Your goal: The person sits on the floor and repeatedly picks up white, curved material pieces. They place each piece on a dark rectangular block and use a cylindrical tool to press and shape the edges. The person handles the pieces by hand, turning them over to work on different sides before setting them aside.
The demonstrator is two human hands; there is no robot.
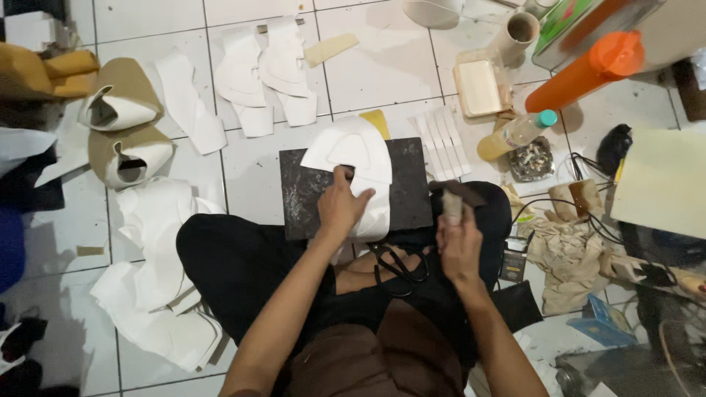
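Note:
I sit cross-legged on a tiled floor with a dark slab (pixel 305 192) resting against my legs. On it lies a white cut-out piece (pixel 354 151) shaped like a shoe upper. My left hand (pixel 341 206) presses down on this piece with fingers spread. A small hammer (pixel 456 197) with a dark head is gripped in my right hand (pixel 460 246), raised just off the slab's right edge. Black scissors (pixel 401 266) lie in my lap between my arms.
White cut pieces (pixel 268 70) and sheets (pixel 158 272) lie on the floor to the left. Two tan shoe uppers (pixel 125 125) sit far left. An orange bottle (pixel 585 70), small bottle (pixel 518 134), white strips (pixel 443 143), container (pixel 479 87), cloth and cables crowd the right.

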